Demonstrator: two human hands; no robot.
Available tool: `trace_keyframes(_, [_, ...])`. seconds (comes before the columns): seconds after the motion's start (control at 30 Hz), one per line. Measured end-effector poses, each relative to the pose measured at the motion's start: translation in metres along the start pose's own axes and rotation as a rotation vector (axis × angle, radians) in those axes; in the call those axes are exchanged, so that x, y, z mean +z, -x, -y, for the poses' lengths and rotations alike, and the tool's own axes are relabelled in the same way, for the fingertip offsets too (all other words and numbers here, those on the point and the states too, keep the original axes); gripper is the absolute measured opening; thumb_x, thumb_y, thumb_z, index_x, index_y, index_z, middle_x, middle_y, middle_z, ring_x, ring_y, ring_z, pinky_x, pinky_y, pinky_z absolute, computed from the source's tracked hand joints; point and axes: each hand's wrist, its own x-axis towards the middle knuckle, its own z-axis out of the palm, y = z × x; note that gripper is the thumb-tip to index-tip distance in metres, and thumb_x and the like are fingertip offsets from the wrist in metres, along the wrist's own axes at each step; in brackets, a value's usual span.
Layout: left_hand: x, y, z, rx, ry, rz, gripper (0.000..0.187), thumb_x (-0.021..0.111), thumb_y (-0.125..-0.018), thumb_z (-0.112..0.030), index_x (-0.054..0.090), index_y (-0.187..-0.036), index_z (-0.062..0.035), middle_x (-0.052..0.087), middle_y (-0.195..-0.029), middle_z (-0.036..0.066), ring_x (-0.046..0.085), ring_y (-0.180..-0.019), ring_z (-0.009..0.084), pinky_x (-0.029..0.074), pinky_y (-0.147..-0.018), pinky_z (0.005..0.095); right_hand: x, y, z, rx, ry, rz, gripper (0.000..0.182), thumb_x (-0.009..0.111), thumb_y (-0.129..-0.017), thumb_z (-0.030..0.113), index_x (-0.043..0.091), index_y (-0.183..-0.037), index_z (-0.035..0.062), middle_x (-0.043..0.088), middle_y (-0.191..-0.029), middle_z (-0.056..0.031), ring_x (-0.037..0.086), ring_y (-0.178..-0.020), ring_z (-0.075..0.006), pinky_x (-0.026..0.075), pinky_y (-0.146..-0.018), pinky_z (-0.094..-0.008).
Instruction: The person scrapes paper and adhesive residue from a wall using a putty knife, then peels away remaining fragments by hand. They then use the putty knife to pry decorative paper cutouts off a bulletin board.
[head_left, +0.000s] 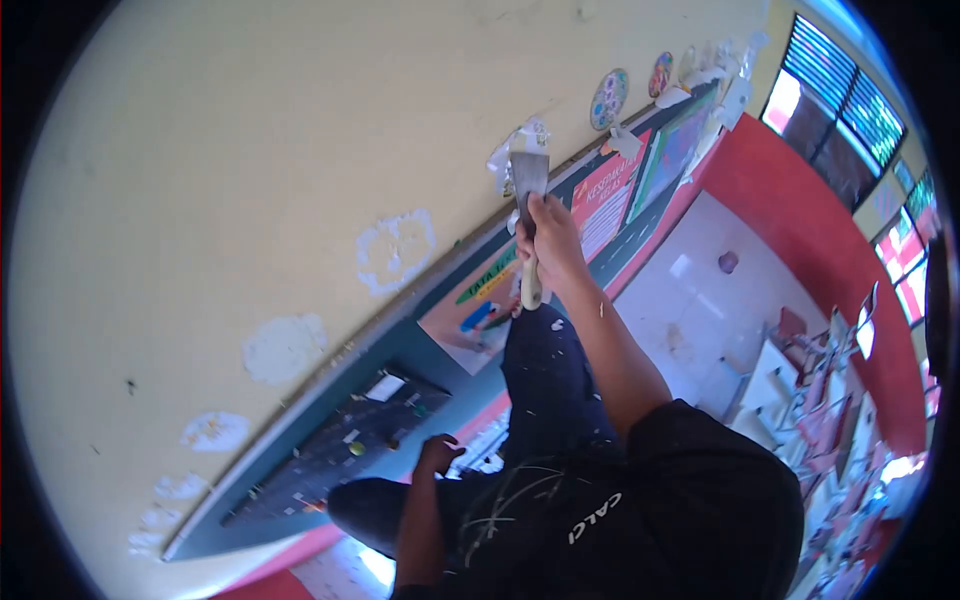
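My right hand is closed around the pale handle of a scraper, its wide metal blade pointing up the wall. The blade lies over a torn white paper patch on the cream wall, just above the board's edge. Whether the blade's edge touches the wall is hard to tell. Lower down, my left hand hangs near my bent knee, in front of the dark board. It is small and dim, and its fingers do not show clearly.
A long green board with posters runs along the wall. Pale scraped patches and round decorations line the wall above it. Chairs and desks crowd the right side. A dark round object lies on the tiled floor.
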Motion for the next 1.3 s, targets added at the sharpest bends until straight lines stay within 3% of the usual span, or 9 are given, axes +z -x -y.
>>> trace_keyframes(0.27, [-0.020,0.017,-0.027,-0.139,-0.040,0.129,0.047,0.079,-0.077,-0.042,0.071,-0.109,-0.0077,0.073,-0.088,0.015,0.071,-0.087,0.0289,0.055,-0.082,0.0373,0.020,0.009,0.002,0.031,-0.166,-0.026,0.031,0.053,-0.101,0.039,0.047,-0.091,0.0110,0.053,-0.065,-0.0026,0.045,-0.048,-0.0116,0.041,-0.050,-0.0297])
trace_keyframes(0.47, [-0.003,0.004,0.001,0.117,-0.200,0.070,0.047,0.077,-0.079,-0.043,0.071,-0.109,-0.0081,0.073,-0.089,0.015,0.071,-0.086,0.0279,0.055,-0.081,0.0370,0.034,0.017,0.000,0.057,-0.337,-0.021,0.028,0.053,-0.102,0.036,0.048,-0.093,0.0097,0.052,-0.066,-0.0019,0.043,-0.047,-0.0097,0.038,-0.049,-0.0276])
trace_keyframes(0.6, [-0.013,0.012,-0.020,-0.078,-0.126,0.115,0.046,0.076,-0.080,-0.043,0.070,-0.111,-0.0086,0.073,-0.089,0.014,0.071,-0.085,0.0268,0.055,-0.080,0.0367,0.028,0.004,0.001,0.066,-0.319,0.026,0.027,0.050,-0.103,0.035,0.047,-0.093,0.0101,0.052,-0.066,-0.0017,0.042,-0.047,-0.0088,0.036,-0.047,-0.0271])
trace_keyframes(0.63, [-0.010,0.007,0.001,0.355,-0.451,0.109,0.047,0.076,-0.080,-0.042,0.069,-0.112,-0.0080,0.073,-0.088,0.014,0.072,-0.084,0.0263,0.056,-0.077,0.0372,0.027,0.005,-0.001,0.059,-0.348,0.031,0.027,0.050,-0.103,0.035,0.047,-0.093,0.0102,0.052,-0.065,-0.0016,0.042,-0.046,-0.0087,0.036,-0.047,-0.0268])
trace_keyframes(0.87, [-0.009,0.011,-0.013,-0.015,-0.165,0.101,0.047,0.076,-0.082,-0.042,0.069,-0.113,-0.0079,0.073,-0.083,0.011,0.071,-0.081,0.0252,0.055,-0.078,0.0372,0.028,-0.003,-0.005,0.039,-0.359,0.064,0.027,0.051,-0.103,0.036,0.047,-0.095,0.0106,0.051,-0.062,-0.0014,0.041,-0.045,-0.0087,0.034,-0.043,-0.0253])
trace_keyframes(0.9, [-0.008,0.007,0.004,0.477,-0.488,0.055,0.048,0.076,-0.081,-0.043,0.069,-0.113,-0.0089,0.073,-0.089,0.014,0.072,-0.082,0.0256,0.056,-0.078,0.0376,0.028,-0.005,-0.006,0.022,-0.352,0.059,0.027,0.051,-0.103,0.036,0.047,-0.095,0.0106,0.050,-0.062,-0.0014,0.040,-0.044,-0.0088,0.034,-0.043,-0.0253])
trace_keyframes(0.93, [0.004,0.000,0.012,0.151,-0.312,0.069,0.046,0.076,-0.081,-0.043,0.070,-0.112,-0.0110,0.073,-0.097,0.016,0.072,-0.085,0.0262,0.056,-0.078,0.0384,0.027,0.001,-0.007,0.053,-0.328,0.046,0.026,0.051,-0.102,0.036,0.047,-0.095,0.0113,0.051,-0.063,-0.0015,0.040,-0.044,-0.0083,0.033,-0.043,-0.0249])
trace_keyframes(1.07, [-0.005,0.007,-0.008,-0.125,-0.071,0.106,0.046,0.078,-0.077,-0.047,0.072,-0.107,-0.0112,0.072,-0.102,0.016,0.071,-0.089,0.0272,0.056,-0.081,0.0377,0.029,0.011,-0.003,0.076,-0.292,0.068,0.027,0.053,-0.102,0.037,0.047,-0.094,0.0124,0.051,-0.063,-0.0013,0.038,-0.044,-0.0075,0.034,-0.044,-0.0240])
trace_keyframes(1.3, [-0.004,0.006,-0.003,-0.026,-0.189,0.121,0.050,0.077,-0.078,-0.048,0.070,-0.111,-0.0104,0.073,-0.088,0.013,0.071,-0.086,0.0259,0.055,-0.081,0.0376,0.029,0.017,0.004,0.175,-0.287,0.060,0.028,0.052,-0.102,0.038,0.047,-0.093,0.0124,0.050,-0.062,-0.0005,0.039,-0.044,-0.0072,0.033,-0.043,-0.0237])
